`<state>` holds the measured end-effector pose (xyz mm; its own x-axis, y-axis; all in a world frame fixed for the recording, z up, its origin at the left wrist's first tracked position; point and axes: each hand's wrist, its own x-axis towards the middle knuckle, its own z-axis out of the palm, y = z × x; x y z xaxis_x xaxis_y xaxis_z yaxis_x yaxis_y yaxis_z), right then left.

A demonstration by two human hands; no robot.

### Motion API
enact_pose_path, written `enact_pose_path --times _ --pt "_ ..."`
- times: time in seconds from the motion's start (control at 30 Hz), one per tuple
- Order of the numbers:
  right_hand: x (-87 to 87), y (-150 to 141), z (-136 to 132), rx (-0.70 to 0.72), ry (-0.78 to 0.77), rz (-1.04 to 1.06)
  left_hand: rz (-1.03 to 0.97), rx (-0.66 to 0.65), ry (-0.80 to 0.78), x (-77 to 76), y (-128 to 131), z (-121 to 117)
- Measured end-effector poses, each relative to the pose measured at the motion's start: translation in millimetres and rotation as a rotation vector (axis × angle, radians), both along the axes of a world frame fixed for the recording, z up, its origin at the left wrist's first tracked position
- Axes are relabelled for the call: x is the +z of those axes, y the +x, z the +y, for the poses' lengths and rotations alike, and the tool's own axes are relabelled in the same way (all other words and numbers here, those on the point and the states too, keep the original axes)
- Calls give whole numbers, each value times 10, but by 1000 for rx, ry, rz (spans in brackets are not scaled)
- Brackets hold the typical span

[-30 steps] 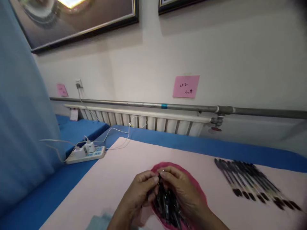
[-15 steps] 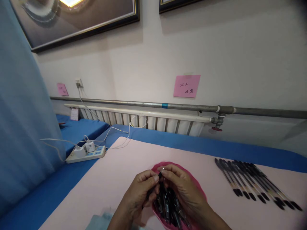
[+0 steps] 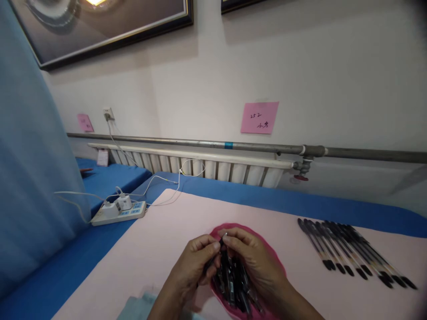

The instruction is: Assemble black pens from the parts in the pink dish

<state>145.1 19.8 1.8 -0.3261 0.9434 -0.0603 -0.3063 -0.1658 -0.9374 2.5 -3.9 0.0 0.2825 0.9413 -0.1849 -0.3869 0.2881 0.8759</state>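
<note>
Over a pink basket (image 3: 278,253) my left hand (image 3: 196,258) is closed around a dark pen (image 3: 211,262), thumb and forefinger near its upper end. Against those fingertips, my right hand (image 3: 255,253) pinches the same end of the pen, where a small shiny tip (image 3: 225,234) shows. The pen's lower part is mostly hidden by the left fingers. Below both hands, several loose black pens (image 3: 231,284) lie jumbled in the basket. Off to the right, several capped black pens (image 3: 353,249) lie side by side in a slanted row.
A pink sheet (image 3: 150,249) covers much of the blue table (image 3: 267,195). A white power strip (image 3: 128,215) with plugged-in chargers and cables sits at the left. Light-blue cloth or plastic (image 3: 136,309) lies at the near edge. A radiator (image 3: 200,166) runs behind; a curtain (image 3: 33,155) hangs left.
Both hands stay together at the pen's upper end, with only slight finger movement. The whole view has shifted a little; the basket and the row of pens are otherwise the same.
</note>
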Motion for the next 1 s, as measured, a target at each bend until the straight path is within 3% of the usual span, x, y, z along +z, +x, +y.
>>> enact_pose_path --times 0.17,0.4,0.53,0.67,0.73,0.8,0.93,1.0 --pt "33 7 -12 -10 -6 -5 11 6 -9 15 -6 4" --pt "50 -4 -34 -38 5 -26 173 65 54 56 39 -11" --pt "78 21 -31 -56 58 -125 199 99 57 75 66 -6" --pt "259 139 -24 -217 133 -272 174 107 30 44 -11 37" --pt "337 231 -47 -296 196 -366 144 147 26 27 -72 62" --pt "345 329 -107 -261 256 -515 103 191 28 16 -120 80" --pt "158 443 -342 -45 332 -931 69 196 33 0 -134 84" --pt "46 432 -466 -20 402 -1126 66 163 39 2 -112 71"
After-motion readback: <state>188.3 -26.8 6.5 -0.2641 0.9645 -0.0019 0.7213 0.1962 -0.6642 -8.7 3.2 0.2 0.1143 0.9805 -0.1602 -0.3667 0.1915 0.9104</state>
